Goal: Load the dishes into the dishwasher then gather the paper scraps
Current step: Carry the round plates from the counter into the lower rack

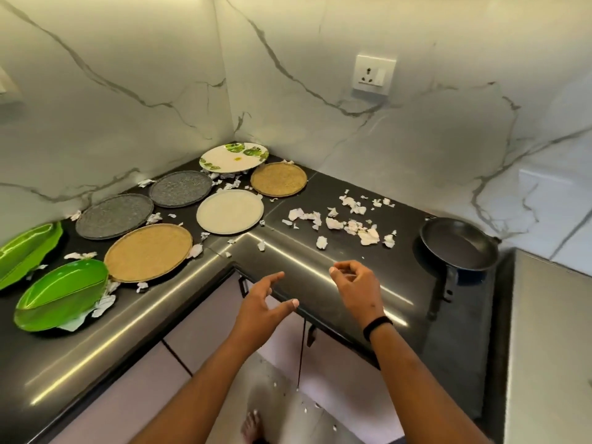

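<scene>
Marble walls (320,75) (grey-veined), black counter (320,283)

plates (228,211) left on counter (320,283), paper scraps (352,224) right, pan (458,244) far right

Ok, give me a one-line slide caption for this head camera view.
Both hands, left hand and right hand, hover empty over a corner counter strewn with plates and paper scraps.

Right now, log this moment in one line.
left hand open | right hand empty | round woven tan plate on counter | white paper scraps ungathered
</scene>
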{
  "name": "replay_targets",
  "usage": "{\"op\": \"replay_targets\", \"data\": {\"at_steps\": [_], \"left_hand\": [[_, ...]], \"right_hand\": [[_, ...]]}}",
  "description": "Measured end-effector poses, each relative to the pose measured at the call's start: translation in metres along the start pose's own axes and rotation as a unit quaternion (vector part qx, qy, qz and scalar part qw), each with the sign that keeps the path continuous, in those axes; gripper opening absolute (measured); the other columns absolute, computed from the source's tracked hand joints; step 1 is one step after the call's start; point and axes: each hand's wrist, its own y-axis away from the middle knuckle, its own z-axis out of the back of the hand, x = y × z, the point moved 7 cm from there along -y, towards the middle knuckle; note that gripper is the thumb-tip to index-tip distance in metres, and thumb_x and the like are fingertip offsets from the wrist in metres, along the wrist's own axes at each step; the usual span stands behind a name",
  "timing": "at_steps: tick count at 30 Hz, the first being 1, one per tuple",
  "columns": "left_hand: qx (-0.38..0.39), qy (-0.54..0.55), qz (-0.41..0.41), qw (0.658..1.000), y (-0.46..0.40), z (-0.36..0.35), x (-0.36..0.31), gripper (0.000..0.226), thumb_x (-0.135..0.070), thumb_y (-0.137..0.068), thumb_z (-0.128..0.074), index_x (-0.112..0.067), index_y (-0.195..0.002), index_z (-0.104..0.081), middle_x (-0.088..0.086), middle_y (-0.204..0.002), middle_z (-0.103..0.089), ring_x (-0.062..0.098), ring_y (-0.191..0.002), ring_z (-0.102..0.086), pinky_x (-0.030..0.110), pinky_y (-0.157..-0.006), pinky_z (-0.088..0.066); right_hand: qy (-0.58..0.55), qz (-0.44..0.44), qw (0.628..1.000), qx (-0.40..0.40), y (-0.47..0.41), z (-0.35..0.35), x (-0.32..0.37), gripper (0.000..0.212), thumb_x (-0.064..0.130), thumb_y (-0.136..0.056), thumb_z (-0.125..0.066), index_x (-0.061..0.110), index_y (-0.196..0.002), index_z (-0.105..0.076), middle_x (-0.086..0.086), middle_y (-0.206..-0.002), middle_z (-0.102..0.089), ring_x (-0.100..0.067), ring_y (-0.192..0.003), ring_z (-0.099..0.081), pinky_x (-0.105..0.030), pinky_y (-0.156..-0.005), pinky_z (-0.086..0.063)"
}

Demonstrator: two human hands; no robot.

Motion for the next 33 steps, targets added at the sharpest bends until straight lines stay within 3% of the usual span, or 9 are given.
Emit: {"op": "replay_targets", "data": {"at_steps": [6, 13, 21, 26, 33], "left_hand": [[-0.025, 0.039, 0.04, 0.998, -0.073, 0.026, 0.033, 0.056, -0.029, -0.088, -0.078, -0.034, -0.138, -0.052, -0.002, -0.147, -0.048, 0.021, -0.136, -0.046, 0.031, -0.096, -0.042], [-0.08, 0.082, 0.07, 0.991, -0.168, 0.091, 0.068, 0.05, -0.027, -0.087, -0.079, -0.029, -0.133, -0.059, -0.005, -0.131, -0.059, 0.016, -0.12, -0.054, 0.032, -0.094, -0.045], [-0.176, 0.082, 0.08, 0.978, -0.259, 0.177, 0.099, 0.039, -0.022, -0.089, -0.077, -0.028, -0.124, -0.061, -0.005, -0.127, -0.062, 0.022, -0.117, -0.058, 0.038, -0.095, -0.05], [-0.21, 0.047, 0.111, 0.97, -0.289, 0.202, 0.113, 0.041, -0.023, -0.088, -0.077, -0.019, -0.126, -0.063, 0.004, -0.132, -0.06, 0.027, -0.126, -0.054, 0.044, -0.103, -0.046], [-0.192, 0.01, 0.175, 0.966, -0.316, 0.212, 0.151, 0.06, -0.031, -0.085, -0.08, -0.016, -0.138, -0.055, 0.013, -0.139, -0.054, 0.033, -0.124, -0.054, 0.051, -0.101, -0.048]], "right_hand": [[0.021, 0.006, 0.999, 0.041, -0.066, -0.047, 0.01, 0.016, 0.035, -0.09, -0.071, 0.025, -0.103, -0.069, 0.004, -0.097, -0.07, -0.012, -0.092, -0.067, -0.038, -0.086, -0.058], [0.069, 0.005, 0.994, 0.085, -0.155, -0.119, 0.038, 0.011, 0.029, -0.092, -0.071, 0.026, -0.102, -0.066, 0.003, -0.101, -0.068, -0.011, -0.095, -0.064, -0.031, -0.087, -0.056], [0.109, -0.031, 0.984, 0.136, -0.222, -0.201, 0.056, 0.024, 0.033, -0.093, -0.069, 0.021, -0.113, -0.064, 0.004, -0.102, -0.065, -0.009, -0.094, -0.063, -0.02, -0.076, -0.05], [0.157, -0.055, 0.972, 0.166, -0.251, -0.237, 0.057, 0.042, 0.039, -0.092, -0.069, 0.017, -0.127, -0.06, -0.001, -0.115, -0.064, -0.017, -0.106, -0.061, -0.037, -0.095, -0.052], [0.208, -0.057, 0.957, 0.196, -0.278, -0.278, 0.056, 0.049, 0.046, -0.091, -0.064, 0.023, -0.133, -0.054, -0.003, -0.127, -0.062, -0.024, -0.124, -0.051, -0.037, -0.1, -0.046]]}}
